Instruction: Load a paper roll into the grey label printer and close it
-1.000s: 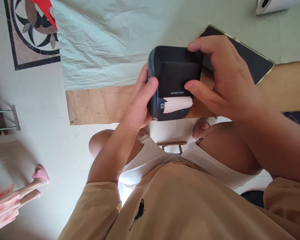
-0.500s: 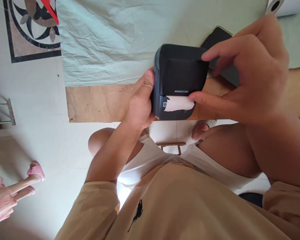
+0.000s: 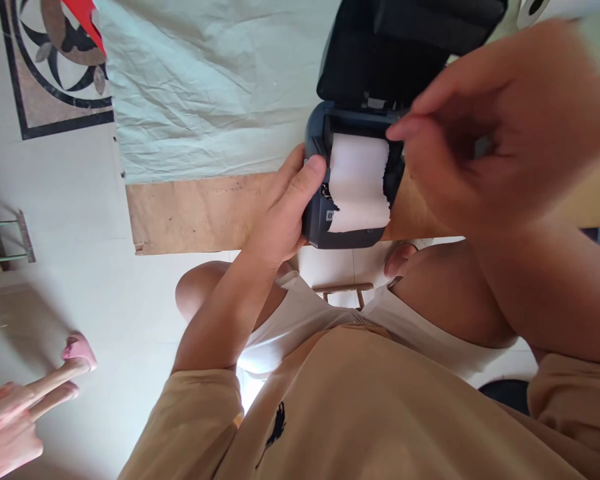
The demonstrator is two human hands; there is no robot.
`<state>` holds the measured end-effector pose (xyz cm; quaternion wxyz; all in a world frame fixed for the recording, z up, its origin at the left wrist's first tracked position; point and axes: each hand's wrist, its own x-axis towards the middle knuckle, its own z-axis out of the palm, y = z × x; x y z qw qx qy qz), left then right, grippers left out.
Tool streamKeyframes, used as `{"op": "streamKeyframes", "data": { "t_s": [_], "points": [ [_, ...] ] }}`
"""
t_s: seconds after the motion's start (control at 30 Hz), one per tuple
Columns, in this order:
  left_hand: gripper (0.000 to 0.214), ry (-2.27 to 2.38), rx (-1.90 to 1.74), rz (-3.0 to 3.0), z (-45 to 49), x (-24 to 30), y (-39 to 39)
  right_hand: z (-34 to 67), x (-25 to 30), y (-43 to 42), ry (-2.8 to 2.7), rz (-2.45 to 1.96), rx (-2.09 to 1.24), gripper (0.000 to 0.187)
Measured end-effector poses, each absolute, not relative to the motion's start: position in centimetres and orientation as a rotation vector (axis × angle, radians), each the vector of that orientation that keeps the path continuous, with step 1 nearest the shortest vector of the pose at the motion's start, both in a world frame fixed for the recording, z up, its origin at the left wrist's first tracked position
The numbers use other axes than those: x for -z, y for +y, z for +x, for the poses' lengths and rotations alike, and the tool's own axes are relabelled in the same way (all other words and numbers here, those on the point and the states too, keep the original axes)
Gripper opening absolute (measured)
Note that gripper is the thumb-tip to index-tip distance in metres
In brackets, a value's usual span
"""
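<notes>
Small dark-grey plastic label printer (image 3: 320, 220) sat at the table's near edge, on the brown board (image 3: 195, 210), black lid (image 3: 405, 47) swung up. White paper roll (image 3: 359, 183) lay exposed inside. Left hand (image 3: 285, 213) gripped the printer's left side. Right hand (image 3: 490, 127) blurred, fingers loosely spread, hovering beside the paper; contact unclear.

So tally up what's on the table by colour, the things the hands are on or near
Dark grey label printer, lid open, held by left hand: 1
White paper rolls, one inside printer, one at far corner: 2
Right hand blurred, by the printer.
Total: 3
</notes>
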<state>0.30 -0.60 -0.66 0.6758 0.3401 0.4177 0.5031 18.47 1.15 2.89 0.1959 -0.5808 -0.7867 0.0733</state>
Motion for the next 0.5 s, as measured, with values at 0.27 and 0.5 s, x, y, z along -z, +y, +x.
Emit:
{"op": "streamKeyframes", "data": {
  "t_s": [0.27,0.5],
  "points": [
    [0.036,0.977,-0.883,0.95,-1.6,0.2,0.2,17.8,-2.2,1.4,-2.416,-1.756,-0.241,0.046],
    [0.02,1.091,-1.124,0.744,0.9,-0.6,-0.7,20.0,-4.3,0.8,-2.259,-1.478,-0.488,0.052]
  ]
}}
